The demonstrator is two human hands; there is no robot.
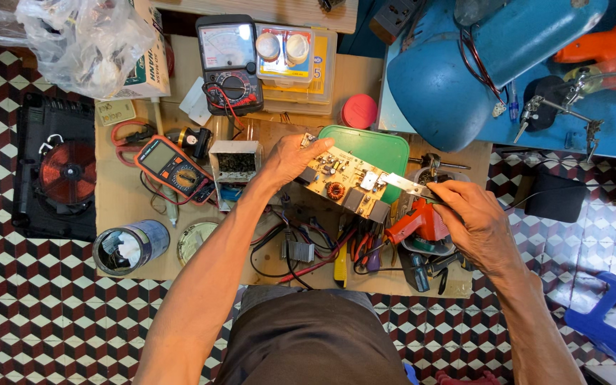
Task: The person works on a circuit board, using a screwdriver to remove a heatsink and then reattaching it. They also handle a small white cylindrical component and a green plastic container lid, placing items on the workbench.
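The left hand (pixel 290 158) grips the circuit board (pixel 344 184) by its far end, tilted above the table's middle. The right hand (pixel 473 217) pinches metal tweezers (pixel 406 185), tips at the board's edge: probing work, needing steadiness. A yellow blister pack (pixel 292 55) lies at the far edge.

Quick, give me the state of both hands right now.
Left hand: closed on the edge of the circuit board, holding it up.
Right hand: closed on a flat metal blade tool, tip at the board.
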